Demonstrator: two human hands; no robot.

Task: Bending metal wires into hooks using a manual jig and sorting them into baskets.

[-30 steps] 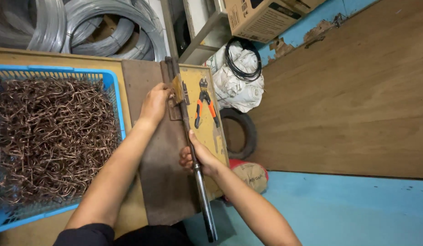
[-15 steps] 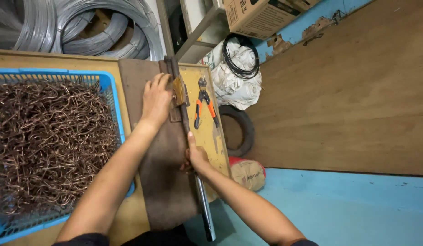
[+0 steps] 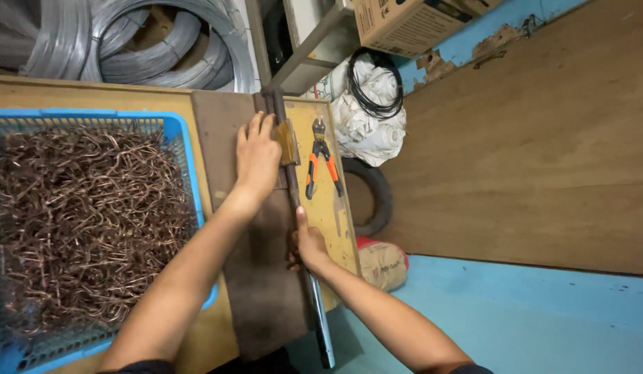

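**Hands on the bending lever**

Blue basket point(image 3: 190, 180) of copper hooks sits left on the tabletop point(image 3: 128, 93). Left hand point(image 3: 258, 158) rests flat, fingers extended, beside the brass block point(image 3: 288, 142). Right hand point(image 3: 309, 244) fingers wrap the metal lever point(image 3: 314, 305); pliers point(image 3: 321, 163) lie right.

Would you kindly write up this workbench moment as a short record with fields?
Left hand: flat, palm down, on the brown metal plate beside the brass-coloured block
Right hand: wrapped around the long lever bar
Basket: blue crate full of bent copper-coloured wire pieces
Pliers: orange handles, lying on the bench, untouched
Behind the bench: grey wire coils
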